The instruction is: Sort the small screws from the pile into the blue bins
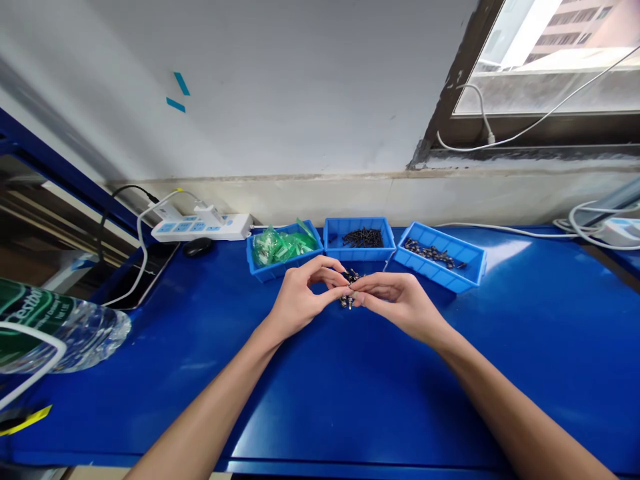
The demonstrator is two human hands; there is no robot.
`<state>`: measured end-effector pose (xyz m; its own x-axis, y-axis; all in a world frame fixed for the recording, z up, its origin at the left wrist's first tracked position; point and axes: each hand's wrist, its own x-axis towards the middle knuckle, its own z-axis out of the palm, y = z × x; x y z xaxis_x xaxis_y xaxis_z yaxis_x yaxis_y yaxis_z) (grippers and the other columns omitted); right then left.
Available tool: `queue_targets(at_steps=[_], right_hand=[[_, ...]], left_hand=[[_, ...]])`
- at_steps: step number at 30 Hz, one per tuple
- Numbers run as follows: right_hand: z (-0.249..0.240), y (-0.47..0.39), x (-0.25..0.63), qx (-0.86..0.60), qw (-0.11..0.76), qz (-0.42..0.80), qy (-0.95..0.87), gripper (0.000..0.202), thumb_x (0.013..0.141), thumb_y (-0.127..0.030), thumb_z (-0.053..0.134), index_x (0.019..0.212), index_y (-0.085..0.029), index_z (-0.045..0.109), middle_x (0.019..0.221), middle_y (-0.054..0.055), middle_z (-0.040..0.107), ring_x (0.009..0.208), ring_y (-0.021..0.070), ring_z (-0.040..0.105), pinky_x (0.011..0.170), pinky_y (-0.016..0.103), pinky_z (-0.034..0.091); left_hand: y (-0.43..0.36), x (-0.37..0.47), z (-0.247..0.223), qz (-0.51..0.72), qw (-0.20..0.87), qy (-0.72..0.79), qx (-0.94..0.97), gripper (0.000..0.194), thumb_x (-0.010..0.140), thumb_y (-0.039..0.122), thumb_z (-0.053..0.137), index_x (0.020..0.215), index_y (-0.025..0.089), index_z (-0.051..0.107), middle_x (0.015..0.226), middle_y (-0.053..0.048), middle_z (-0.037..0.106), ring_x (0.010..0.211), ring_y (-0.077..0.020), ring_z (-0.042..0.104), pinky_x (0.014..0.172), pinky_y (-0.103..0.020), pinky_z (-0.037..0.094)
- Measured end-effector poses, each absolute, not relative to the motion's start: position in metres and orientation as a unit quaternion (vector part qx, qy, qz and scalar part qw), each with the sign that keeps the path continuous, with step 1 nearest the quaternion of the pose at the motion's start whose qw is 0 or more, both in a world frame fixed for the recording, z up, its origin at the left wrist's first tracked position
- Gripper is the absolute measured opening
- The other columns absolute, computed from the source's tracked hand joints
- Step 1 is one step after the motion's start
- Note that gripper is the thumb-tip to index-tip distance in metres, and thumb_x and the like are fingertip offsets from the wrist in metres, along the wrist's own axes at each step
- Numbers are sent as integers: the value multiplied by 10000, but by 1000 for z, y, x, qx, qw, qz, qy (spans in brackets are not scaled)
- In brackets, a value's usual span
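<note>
My left hand (311, 293) and my right hand (393, 299) meet fingertip to fingertip over the middle of the blue table. The fingers of both are closed in a pinch, and whatever lies between the tips is too small and too covered to name. Small black and silver metal parts (347, 303) show just below and behind the fingertips; I cannot tell whether they lie on the table or are held. Beyond the hands stand three blue bins. The middle bin (360, 254) holds black screws (363, 238), and the right bin (444, 277) holds dark and silver metal pieces (434, 254).
Green and clear plastic bags (283, 245) fill the left bin (273, 271). Against the wall lies a white power strip (203, 228) with plugs and cables, near a black mouse (198, 247) and a dark tablet-like slab (150, 275). A large water bottle (65, 330) lies at the left.
</note>
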<state>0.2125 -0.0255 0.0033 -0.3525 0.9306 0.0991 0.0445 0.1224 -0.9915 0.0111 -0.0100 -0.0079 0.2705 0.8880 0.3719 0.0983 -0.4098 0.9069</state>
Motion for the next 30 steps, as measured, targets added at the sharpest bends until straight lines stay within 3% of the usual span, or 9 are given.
queue_targets(at_steps=[10, 14, 17, 20, 22, 26, 30], right_hand=[[3, -21, 214, -389, 428, 614, -538, 247, 706, -335, 888, 862, -164, 802, 762, 62, 791, 730, 209, 768, 757, 339, 627], [6, -21, 214, -421, 464, 581, -520, 213, 698, -316, 870, 827, -163, 799, 734, 69, 788, 702, 213, 767, 698, 327, 625], [8, -18, 216, -455, 566, 488, -483, 175, 716, -295, 824, 831, -166, 796, 789, 80, 797, 757, 237, 778, 744, 370, 637], [8, -15, 221, -486, 674, 373, -413, 227, 725, -241, 764, 938, -167, 787, 955, 97, 806, 880, 258, 781, 834, 416, 635], [9, -13, 224, -501, 701, 333, -384, 344, 726, -220, 738, 1066, -174, 762, 1085, 109, 789, 946, 266, 773, 869, 435, 627], [11, -14, 225, -515, 681, 327, -406, 411, 772, -248, 710, 1180, -203, 697, 1183, 114, 756, 950, 258, 765, 853, 437, 629], [11, -18, 222, -505, 636, 348, -469, 248, 814, -287, 684, 1045, -199, 708, 1013, 82, 790, 788, 210, 762, 754, 380, 637]], left_hand=[[-12, 12, -4, 477, 429, 352, 682, 238, 828, 238, 803, 1008, 187, 654, 871, -34, 810, 791, -186, 787, 772, -270, 638], [-9, 6, -8, 439, 283, 350, 778, 66, 931, 174, 673, 992, 185, 694, 940, -46, 798, 840, -181, 772, 816, -297, 628], [-3, -3, -15, 370, 128, 340, 855, 168, 964, 113, 593, 1043, 183, 724, 1043, -78, 784, 959, -220, 749, 887, -374, 613], [3, -10, -21, 304, 77, 334, 889, 182, 961, 107, 590, 1042, 164, 743, 1081, -108, 771, 995, -246, 730, 891, -414, 616], [5, -14, -23, 275, 78, 339, 896, 184, 959, 111, 588, 1039, 157, 747, 1065, -112, 771, 987, -249, 724, 880, -419, 618], [5, -17, -20, 249, 103, 356, 895, 161, 945, 139, 602, 1002, 181, 746, 994, -84, 778, 935, -239, 723, 861, -400, 606], [3, -17, -12, 277, 131, 363, 880, 127, 911, 139, 621, 940, 200, 728, 924, -59, 775, 866, -225, 724, 800, -344, 587]])
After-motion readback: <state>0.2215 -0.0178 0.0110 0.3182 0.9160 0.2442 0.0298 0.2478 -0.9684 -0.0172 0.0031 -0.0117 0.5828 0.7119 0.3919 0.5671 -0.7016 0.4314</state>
